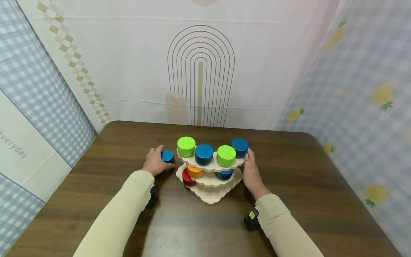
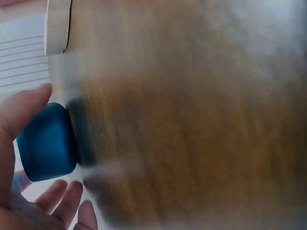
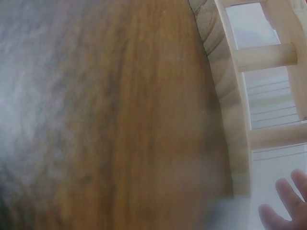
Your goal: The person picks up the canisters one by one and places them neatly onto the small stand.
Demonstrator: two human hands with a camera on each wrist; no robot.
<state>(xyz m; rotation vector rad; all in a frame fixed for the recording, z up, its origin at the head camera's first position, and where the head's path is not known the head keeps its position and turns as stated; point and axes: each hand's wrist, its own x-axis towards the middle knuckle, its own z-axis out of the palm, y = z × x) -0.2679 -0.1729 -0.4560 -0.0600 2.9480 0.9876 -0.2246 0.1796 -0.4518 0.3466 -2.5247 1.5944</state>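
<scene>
My left hand (image 1: 155, 162) has its thumb and fingers round a blue cylinder (image 1: 167, 156), left of a tiered wooden stand (image 1: 210, 195). In the left wrist view, the thumb lies along one side of this blue cylinder (image 2: 50, 143) and the fingertips curl at the other. My right hand (image 1: 252, 173) is at the stand's right side, fingers extended up beside the top tier and its rightmost blue cylinder (image 1: 239, 147). Spread fingers (image 3: 287, 199) appear in the right wrist view beside the stand (image 3: 230, 96); whether they touch it is unclear.
A green cylinder (image 1: 186, 145), another blue cylinder (image 1: 203, 154) and a second green cylinder (image 1: 226, 155) line the top tier. Lower down sit an orange cylinder (image 1: 195, 172), a red cylinder (image 1: 188, 178) and a partly hidden blue cylinder (image 1: 224, 175). A brown wooden table (image 1: 298, 171) bears everything.
</scene>
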